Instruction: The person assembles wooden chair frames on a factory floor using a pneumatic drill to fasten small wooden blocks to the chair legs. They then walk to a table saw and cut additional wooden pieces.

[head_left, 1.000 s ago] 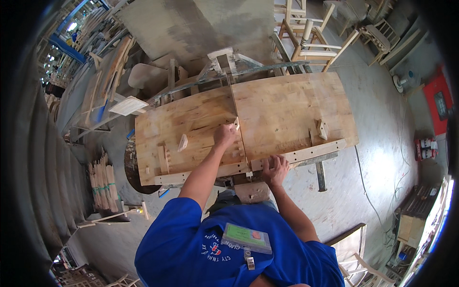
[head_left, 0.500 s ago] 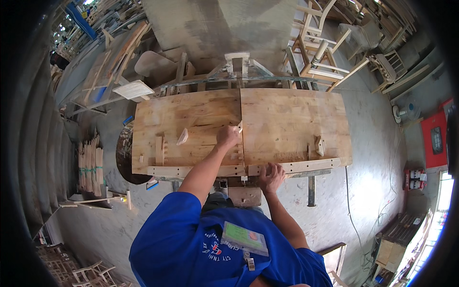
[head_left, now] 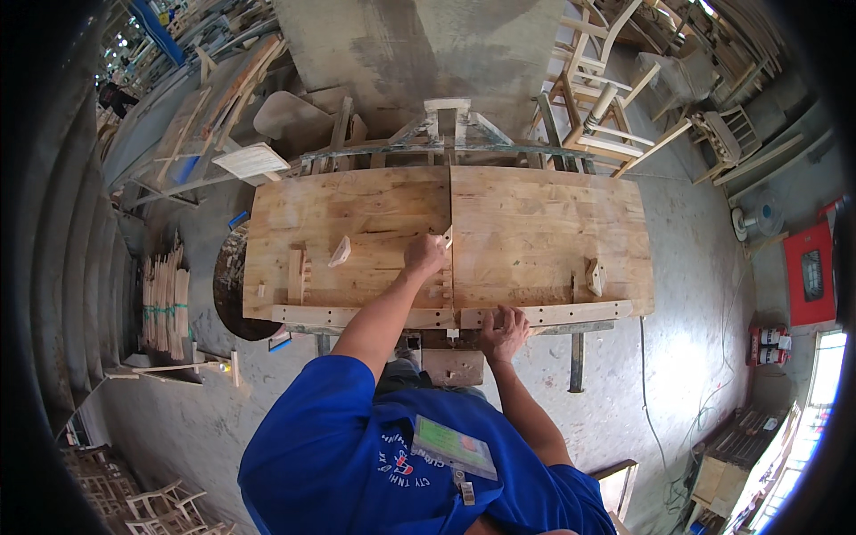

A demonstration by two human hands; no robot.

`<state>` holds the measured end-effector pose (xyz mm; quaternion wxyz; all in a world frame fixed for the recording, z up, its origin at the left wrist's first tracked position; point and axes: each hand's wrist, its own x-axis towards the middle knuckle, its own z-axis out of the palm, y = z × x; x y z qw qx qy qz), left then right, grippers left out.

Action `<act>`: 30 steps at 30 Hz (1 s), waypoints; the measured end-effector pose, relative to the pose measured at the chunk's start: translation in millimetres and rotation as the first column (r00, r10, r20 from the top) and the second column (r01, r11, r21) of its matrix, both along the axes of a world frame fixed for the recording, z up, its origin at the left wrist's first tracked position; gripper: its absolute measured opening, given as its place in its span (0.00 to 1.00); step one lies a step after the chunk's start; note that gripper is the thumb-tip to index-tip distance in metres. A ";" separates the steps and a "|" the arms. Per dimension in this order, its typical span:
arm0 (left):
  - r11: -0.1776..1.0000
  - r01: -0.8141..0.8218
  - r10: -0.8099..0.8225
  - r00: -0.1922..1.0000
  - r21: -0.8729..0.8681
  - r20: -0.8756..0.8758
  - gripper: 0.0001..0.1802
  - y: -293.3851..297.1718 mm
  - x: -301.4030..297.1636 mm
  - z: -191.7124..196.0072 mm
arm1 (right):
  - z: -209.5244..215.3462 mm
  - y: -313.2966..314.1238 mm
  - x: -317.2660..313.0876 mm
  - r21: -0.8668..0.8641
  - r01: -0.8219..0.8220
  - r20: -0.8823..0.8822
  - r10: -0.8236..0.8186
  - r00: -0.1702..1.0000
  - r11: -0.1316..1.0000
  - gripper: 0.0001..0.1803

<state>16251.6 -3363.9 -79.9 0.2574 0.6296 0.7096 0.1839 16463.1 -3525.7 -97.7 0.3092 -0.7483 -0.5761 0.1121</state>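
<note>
Over the middle of a wide wooden worktop, my left hand (head_left: 426,256) is closed around a small pale wooden block (head_left: 448,238) with a dark hole in it, at the seam between the two panels. Most of the block is hidden by the fingers. My right hand (head_left: 505,333) lies at the front edge, its bent fingers spread over the inner end of the right wooden strip (head_left: 575,313), which has dark holes. A matching strip (head_left: 357,316) runs along the front edge on the left, partly behind my left forearm.
The left panel (head_left: 383,201) holds a loose angled block (head_left: 340,251) and a wooden stop piece (head_left: 296,275). Another angled block (head_left: 595,276) sits on the right panel (head_left: 544,214). Wooden chair frames (head_left: 606,107) stand beyond at right; bundled sticks (head_left: 166,299) stand at left.
The view has shifted slightly. My left hand keeps the block at the seam, and my right hand stays on the strip with little visible movement.
</note>
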 end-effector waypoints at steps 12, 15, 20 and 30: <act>0.998 -0.025 0.023 0.999 -0.063 -0.028 0.16 0.8 -0.9 -1.1 | -3.4 -0.1 -1.1 0.013 -0.005 -0.005 0.005 1.000 1.000 0.19; 1.000 -0.004 0.004 0.999 -0.023 -0.034 0.16 -0.3 0.4 -0.4 | -4.8 -0.1 -0.3 0.011 -0.010 -0.012 0.010 1.000 1.000 0.19; 1.000 0.030 -0.030 0.999 0.000 -0.038 0.16 -1.7 3.5 6.2 | -7.0 -1.5 1.1 0.007 -0.001 -0.013 0.001 1.000 1.000 0.18; 0.999 -0.005 0.006 1.000 0.054 -0.004 0.15 -3.0 2.5 -2.8 | -9.4 -1.8 0.6 0.011 0.002 0.004 -0.002 1.000 1.000 0.18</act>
